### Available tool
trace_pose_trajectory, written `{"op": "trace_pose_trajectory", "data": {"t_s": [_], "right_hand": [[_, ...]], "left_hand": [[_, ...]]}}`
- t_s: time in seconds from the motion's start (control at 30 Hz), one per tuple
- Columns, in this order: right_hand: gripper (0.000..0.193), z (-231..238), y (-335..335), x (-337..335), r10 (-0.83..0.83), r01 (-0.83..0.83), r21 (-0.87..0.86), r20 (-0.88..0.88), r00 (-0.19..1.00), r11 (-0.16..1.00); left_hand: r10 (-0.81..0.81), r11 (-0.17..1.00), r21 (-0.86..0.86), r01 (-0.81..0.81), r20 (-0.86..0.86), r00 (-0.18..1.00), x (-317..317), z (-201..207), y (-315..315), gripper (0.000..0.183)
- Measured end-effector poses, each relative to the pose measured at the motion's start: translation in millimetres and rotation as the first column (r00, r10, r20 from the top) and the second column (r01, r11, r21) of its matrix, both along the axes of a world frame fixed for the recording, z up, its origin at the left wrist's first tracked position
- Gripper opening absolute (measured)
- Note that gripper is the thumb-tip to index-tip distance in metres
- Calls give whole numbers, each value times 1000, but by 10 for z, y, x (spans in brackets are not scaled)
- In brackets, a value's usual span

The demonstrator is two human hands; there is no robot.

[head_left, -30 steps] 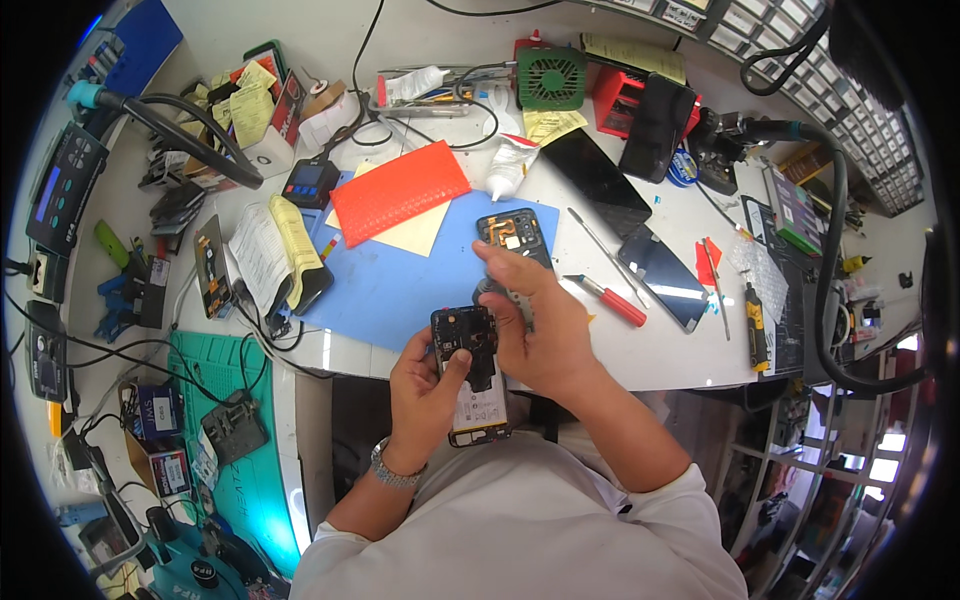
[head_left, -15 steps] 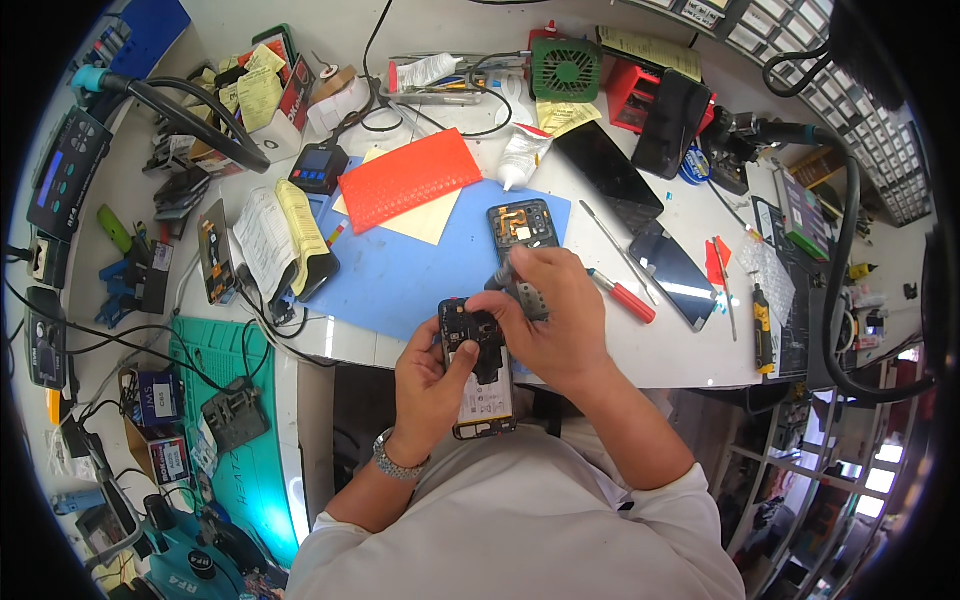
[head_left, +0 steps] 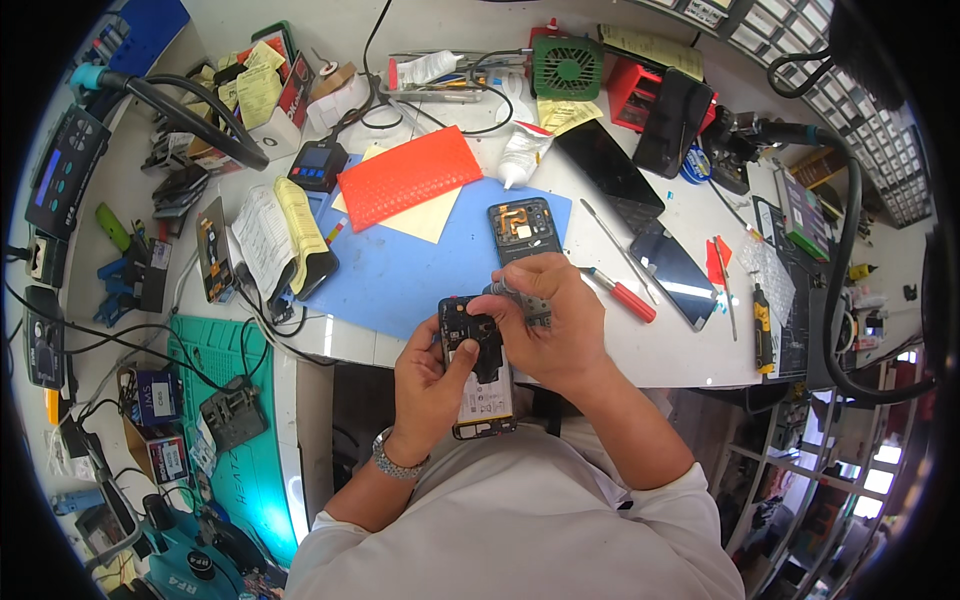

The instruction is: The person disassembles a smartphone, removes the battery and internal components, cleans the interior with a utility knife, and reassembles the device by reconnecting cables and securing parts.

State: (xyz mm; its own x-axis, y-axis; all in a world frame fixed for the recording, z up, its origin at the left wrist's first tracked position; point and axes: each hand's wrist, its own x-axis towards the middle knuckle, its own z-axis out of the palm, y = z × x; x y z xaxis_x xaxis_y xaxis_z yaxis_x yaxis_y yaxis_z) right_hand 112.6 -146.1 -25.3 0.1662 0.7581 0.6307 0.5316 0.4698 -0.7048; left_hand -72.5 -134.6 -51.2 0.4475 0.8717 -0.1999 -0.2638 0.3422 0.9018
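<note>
My left hand [head_left: 430, 372] is closed around the upper edge of an opened phone [head_left: 485, 405], thumb pressed on its dark inner parts. The phone's pale battery shows in its lower half. Over the phone's top end, my right hand [head_left: 555, 320] has its thumb and fingers closed on a small grey tool [head_left: 497, 287]. Only part of that tool shows; its working end is hidden by the fingers. Just beyond my right hand, a second phone part with gold flex cables [head_left: 525, 225] lies on the blue mat [head_left: 380, 285], its lower end partly covered by the hand.
A red bubble envelope [head_left: 410, 180] and a white tube [head_left: 525, 155] lie farther back. To the right are a red-handled screwdriver [head_left: 630, 302], a metal prying tool [head_left: 620, 250] and a dark phone screen [head_left: 675, 275]. A teal mat [head_left: 215, 350] and cables crowd the left.
My right hand's fingers have lowered and curled in a little, and the grey tool has tilted. My left hand and the opened phone have stayed almost still.
</note>
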Motion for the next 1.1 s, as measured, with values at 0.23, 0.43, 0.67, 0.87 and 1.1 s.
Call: {"op": "trace_pose_trajectory", "data": {"t_s": [0.23, 0.43, 0.67, 0.87, 1.1], "right_hand": [[67, -136, 23, 0, 29, -51, -110, -190, 981, 993], [65, -163, 61, 256, -124, 80, -134, -361, 924, 988], [62, -193, 118, 346, -176, 106, -177, -446, 878, 979], [61, -220, 139, 305, -166, 70, -215, -470, 867, 974], [68, -164, 21, 219, -137, 59, -171, -488, 862, 984]], "left_hand": [[-16, 1000, 16, 16, -4, 1000, -20, -49, 4, 42], [0, 1000, -20, 1, 34, 999, 16, 25, -6, 41], [-33, 999, 2, 33, 20, 999, -4, -8, 5, 44], [-41, 999, 5, 41, 10, 999, -9, -11, 11, 42], [-21, 1000, -9, 21, 15, 1000, -1, 6, 7, 40]]}}
